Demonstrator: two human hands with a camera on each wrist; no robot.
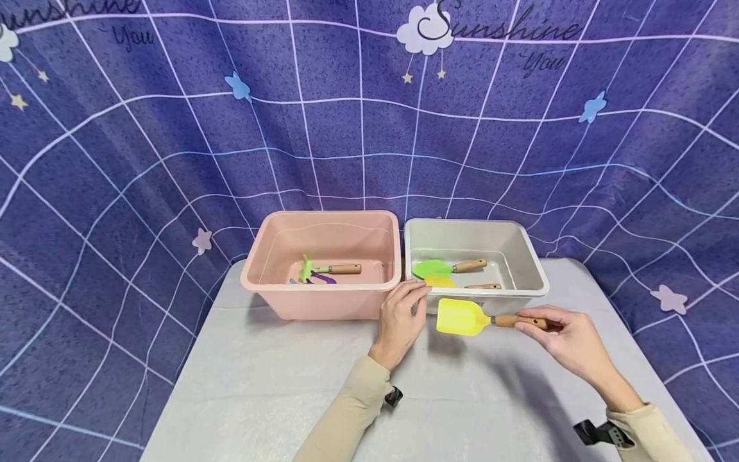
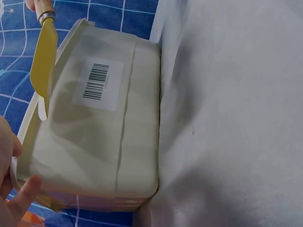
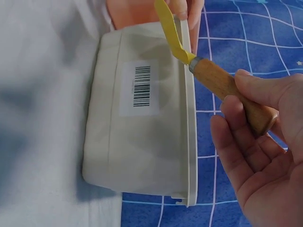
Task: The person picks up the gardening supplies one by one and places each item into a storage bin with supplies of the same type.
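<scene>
My right hand [image 1: 568, 333] holds a yellow garden shovel [image 1: 462, 317] by its wooden handle [image 3: 220, 80], with thumb on one side and fingers on the other. The flat blade points left, in front of the grey bin [image 1: 491, 294]. At that bin's near left corner, my left hand [image 1: 402, 321] grips the rim, with the thumb [image 2: 26, 196] outside. Inside the grey bin lie a green trowel [image 1: 433, 267], a yellow tool [image 1: 440, 281] partly hidden by the front wall, and another wooden handle [image 1: 485, 286].
A pink bin [image 1: 329, 303] stands directly left of the grey one. It holds a small green rake [image 1: 306, 268] with a wooden handle and a purple tool [image 1: 324, 278]. Behind both bins hangs a blue curtain [image 1: 323, 128]. The pale cloth-covered table [image 1: 277, 385] extends in front.
</scene>
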